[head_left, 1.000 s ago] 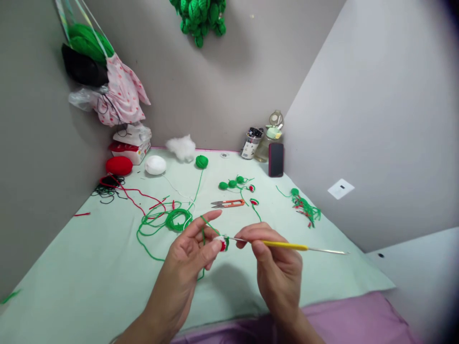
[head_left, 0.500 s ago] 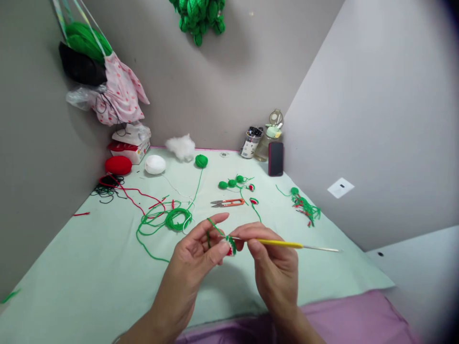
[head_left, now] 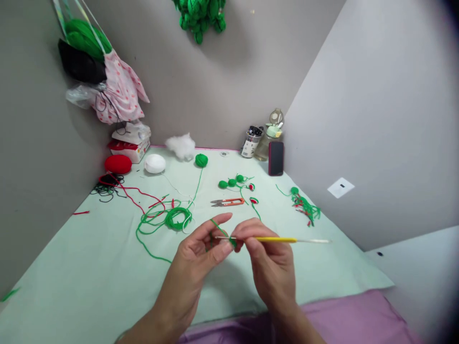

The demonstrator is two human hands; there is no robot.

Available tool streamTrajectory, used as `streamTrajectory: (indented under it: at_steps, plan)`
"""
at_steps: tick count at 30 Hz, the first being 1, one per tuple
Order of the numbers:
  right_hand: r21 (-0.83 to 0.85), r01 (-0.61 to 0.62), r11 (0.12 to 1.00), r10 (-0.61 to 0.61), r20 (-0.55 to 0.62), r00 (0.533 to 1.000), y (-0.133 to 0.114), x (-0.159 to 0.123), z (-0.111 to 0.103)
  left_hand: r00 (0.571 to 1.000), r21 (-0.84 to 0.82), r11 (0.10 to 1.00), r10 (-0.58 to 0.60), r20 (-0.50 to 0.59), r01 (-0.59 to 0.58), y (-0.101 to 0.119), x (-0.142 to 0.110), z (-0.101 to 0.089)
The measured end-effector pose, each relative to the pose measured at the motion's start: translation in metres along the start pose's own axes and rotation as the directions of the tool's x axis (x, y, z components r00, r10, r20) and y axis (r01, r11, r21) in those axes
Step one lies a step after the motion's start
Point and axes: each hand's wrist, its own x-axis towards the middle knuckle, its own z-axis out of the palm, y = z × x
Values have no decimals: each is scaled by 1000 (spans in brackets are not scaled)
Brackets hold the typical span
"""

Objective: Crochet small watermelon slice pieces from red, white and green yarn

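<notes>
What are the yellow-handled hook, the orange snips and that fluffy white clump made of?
Hook: silvery ends suggest metal; the smooth yellow grip looks like plastic. Orange snips: grey blades look like metal; the orange frame could be painted metal or plastic. White clump: matte, wispy fibre, perhaps cotton or synthetic.

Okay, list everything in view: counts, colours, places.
Crochet piece: one, green, front
Hook: one, yellow handle, front
Yarn balls: three, red, white, green, back
Yarn coil: one, green, left
Snips: one, orange, centre
Round pieces: three, green, beyond snips
Motifs: two, red, white, green, near snips
Tangles: two, black left, green and red right
Stuffing: one, white, back
Canister, bottle, phone: one each, grey, clear, black, back right
Box: one, red and white, back left
Hanging bundles: at least three, green, black, pink, left
Cluster: one, green, back wall
Wall plate: one, white, right
Cloths: two, pale green beneath, purple nearest
Left hand, right hand: one each, bare, front
</notes>
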Motion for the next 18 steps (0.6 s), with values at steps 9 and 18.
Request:
streamTrajectory:
  at_steps: [9,18]
  plan:
    - [145,-155,977,160,-25,987,1,1,-3,999,49,999,2,-50,0,5,-9,10]
    - [-104,8,994,-2,55,998,-8,-7,-7,994,123,991,70,-84,-59,3,-8,4]
